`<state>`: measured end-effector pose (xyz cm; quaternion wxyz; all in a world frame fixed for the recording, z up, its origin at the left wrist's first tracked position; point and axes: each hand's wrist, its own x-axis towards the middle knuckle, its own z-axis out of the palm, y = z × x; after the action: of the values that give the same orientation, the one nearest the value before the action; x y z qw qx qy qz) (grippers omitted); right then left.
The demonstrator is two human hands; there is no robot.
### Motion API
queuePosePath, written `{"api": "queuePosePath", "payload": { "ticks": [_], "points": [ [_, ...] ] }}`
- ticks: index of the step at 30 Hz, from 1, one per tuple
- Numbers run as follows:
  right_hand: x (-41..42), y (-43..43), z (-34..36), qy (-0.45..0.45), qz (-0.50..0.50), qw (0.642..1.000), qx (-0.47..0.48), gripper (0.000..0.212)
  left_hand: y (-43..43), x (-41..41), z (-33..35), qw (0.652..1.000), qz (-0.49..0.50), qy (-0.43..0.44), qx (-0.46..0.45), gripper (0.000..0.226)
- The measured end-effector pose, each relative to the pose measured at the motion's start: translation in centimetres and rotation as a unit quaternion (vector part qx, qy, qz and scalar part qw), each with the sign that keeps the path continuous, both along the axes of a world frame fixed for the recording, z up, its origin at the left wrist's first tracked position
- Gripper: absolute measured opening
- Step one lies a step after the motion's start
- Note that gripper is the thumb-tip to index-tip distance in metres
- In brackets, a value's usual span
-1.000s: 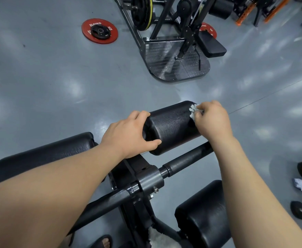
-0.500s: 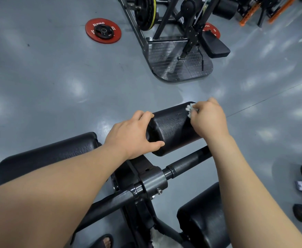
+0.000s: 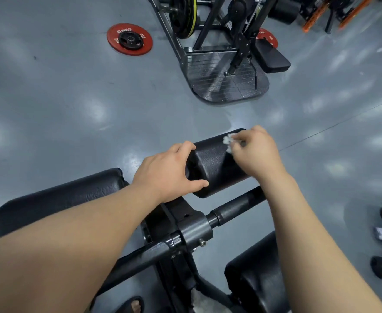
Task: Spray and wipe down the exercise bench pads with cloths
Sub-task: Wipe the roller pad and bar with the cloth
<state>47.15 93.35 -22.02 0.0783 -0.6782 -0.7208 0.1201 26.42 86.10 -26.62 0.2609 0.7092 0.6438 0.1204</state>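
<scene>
Cloth [image 3: 229, 141] bunched in right grip [image 3: 256, 152], pressed atop roller pad [image 3: 215, 163]; left grip [image 3: 167, 172] clasps pad's left end.

Roller pad [image 3: 217, 163]: black, finely pebbled skin, dull sheen. Flat bench pad [image 3: 56, 199]: black leatherette, creased grain, soft gloss. Lower pad [image 3: 253, 274]: same black vinyl look, shinier. Cloth [image 3: 228, 141]: white, fluffy, tufted pile. Frame bar [image 3: 237, 207]: black-painted metal, matt, slightly rough coat. Collar [image 3: 194, 229]: grey metal, satin, with a bare bright bolt [image 3: 202, 242]. Floor [image 3: 72, 109]: grey, smooth, glossy, light patches reflected. Weight plate [image 3: 129, 39]: red, matt, rubbery look. Footplate [image 3: 226, 80]: dark metal, ridged.
</scene>
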Motion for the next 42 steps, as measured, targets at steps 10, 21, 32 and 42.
{"api": "queuePosePath", "payload": {
  "ticks": [10,21,32,42],
  "points": [
    [1.7,0.7,0.4,0.001,-0.118,0.993,0.029,0.029,-0.1,0.1,0.4,1.0,0.002,0.0,-0.014,0.084],
    [-0.3,-3.0,0.6,0.057,0.098,0.993,-0.02,0.019,-0.1,0.2,1.1,0.999,0.006,0.001,-0.033,0.085],
    [-2.2,-3.7,0.0,0.05,0.163,0.985,0.017,0.016,-0.1,0.2,1.0,0.999,0.007,0.01,-0.031,0.089],
    [-1.0,-4.2,0.4,0.01,0.179,0.984,0.005,0.014,-0.1,0.1,0.9,0.999,0.005,0.01,-0.031,0.09]
  ]
}}
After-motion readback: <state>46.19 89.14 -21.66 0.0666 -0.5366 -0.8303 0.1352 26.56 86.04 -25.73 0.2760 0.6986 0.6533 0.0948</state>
